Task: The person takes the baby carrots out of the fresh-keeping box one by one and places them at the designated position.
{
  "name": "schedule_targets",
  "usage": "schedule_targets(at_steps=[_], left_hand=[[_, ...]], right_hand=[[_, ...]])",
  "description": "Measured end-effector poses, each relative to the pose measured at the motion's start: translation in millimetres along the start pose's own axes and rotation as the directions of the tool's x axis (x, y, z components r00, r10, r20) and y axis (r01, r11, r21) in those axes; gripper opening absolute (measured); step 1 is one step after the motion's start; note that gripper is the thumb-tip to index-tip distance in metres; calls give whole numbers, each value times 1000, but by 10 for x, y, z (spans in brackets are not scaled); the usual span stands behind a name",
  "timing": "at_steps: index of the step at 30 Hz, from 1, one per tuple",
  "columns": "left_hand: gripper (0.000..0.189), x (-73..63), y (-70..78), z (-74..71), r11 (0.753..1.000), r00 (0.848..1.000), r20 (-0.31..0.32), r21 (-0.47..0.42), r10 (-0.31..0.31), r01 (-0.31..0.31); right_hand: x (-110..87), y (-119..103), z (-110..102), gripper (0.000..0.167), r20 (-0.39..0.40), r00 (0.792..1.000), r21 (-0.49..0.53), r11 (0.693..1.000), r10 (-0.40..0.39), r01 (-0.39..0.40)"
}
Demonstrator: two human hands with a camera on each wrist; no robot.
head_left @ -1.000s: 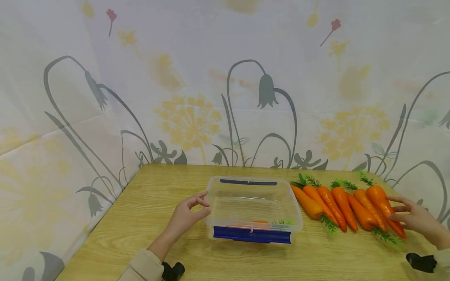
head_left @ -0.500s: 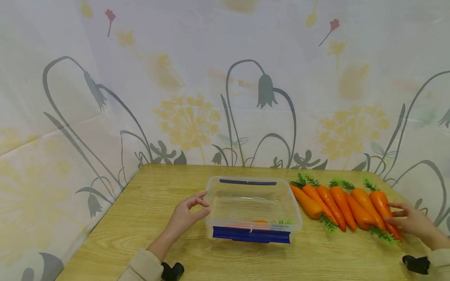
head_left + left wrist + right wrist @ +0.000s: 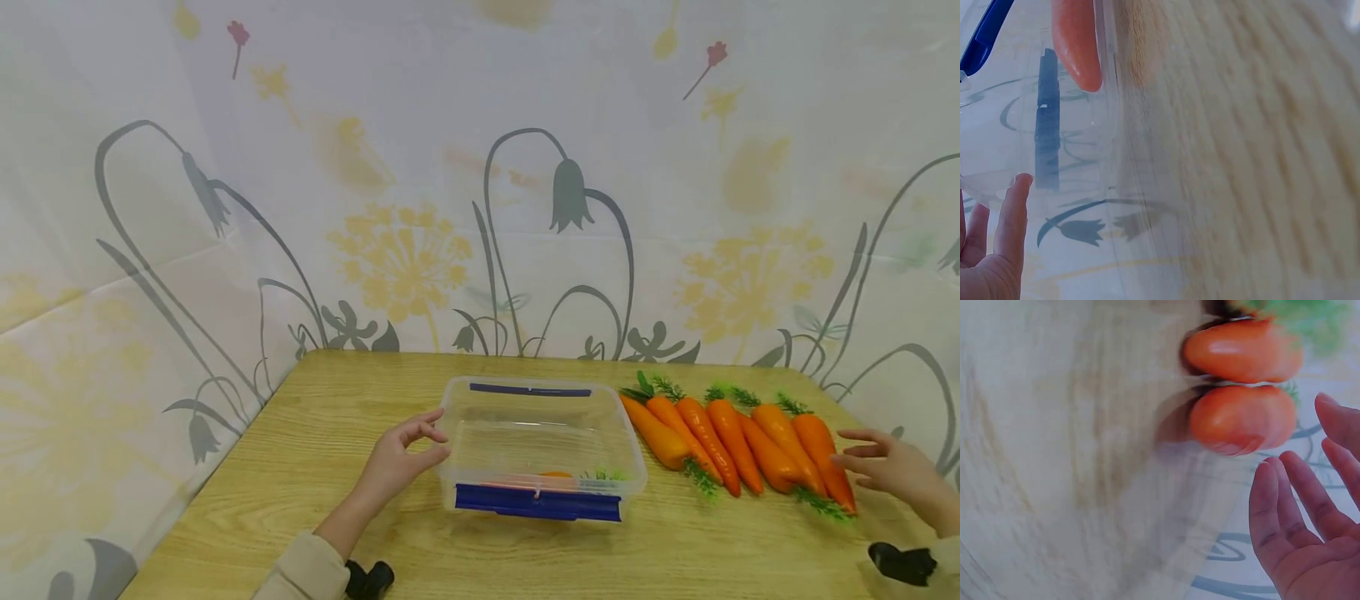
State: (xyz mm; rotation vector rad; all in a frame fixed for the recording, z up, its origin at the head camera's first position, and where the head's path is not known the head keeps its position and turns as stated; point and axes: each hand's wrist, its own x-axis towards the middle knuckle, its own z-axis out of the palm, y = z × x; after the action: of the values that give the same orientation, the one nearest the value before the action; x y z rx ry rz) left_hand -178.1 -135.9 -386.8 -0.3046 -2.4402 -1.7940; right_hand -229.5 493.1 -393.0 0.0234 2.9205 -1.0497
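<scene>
My left hand (image 3: 393, 462) rests its fingertips at the left rim of a clear plastic box (image 3: 540, 433) with blue latches. A fingertip meets the box's corner in the left wrist view, fingers loosely bent. Through the clear wall shows an orange carrot (image 3: 1079, 47) inside. Out to the right, several carrots (image 3: 723, 442) with green tops lie side by side in a row. My right hand (image 3: 900, 471) is beside the rightmost carrot (image 3: 823, 458), fingers spread and holding nothing. From the right wrist view, a small gap separates the fingertips from that carrot's rounded end (image 3: 1241, 419).
The box and carrots stand on a wood-grain table (image 3: 360, 383). A flower-printed cloth (image 3: 450, 167) hangs behind it and along the sides. A black wrist camera (image 3: 369, 578) sits by the left sleeve, another (image 3: 900, 563) by the right.
The rightmost carrot has shifted left and lies closer against its neighbour. My right hand moved left with it, then drew back slightly to the right. The left hand and box have stayed put.
</scene>
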Motion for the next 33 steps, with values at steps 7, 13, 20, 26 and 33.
schedule_targets(at_steps=[7,13,20,26,33], left_hand=[[15,-4,-2,-7,1000,1000,-7,5,-4,4],[14,-4,-15,-6,1000,1000,-8,3,-3,3],[14,-7,-22,0,1000,1000,-6,-7,6,-6],[14,-5,-8,1,1000,1000,-8,-6,8,-8],[15,-5,0,2,1000,1000,-7,-9,7,-8]], right_hand=[[95,-23,-48,61,-61,990,-42,991,-126,123],[-90,-603,-6,48,-79,972,-104,972,-220,211],[-128,-949,57,34,-79,947,-65,949,-312,308],[-94,-1175,128,35,-68,925,-75,926,-375,370],[-91,-1494,239,41,-41,901,-71,901,-432,428]])
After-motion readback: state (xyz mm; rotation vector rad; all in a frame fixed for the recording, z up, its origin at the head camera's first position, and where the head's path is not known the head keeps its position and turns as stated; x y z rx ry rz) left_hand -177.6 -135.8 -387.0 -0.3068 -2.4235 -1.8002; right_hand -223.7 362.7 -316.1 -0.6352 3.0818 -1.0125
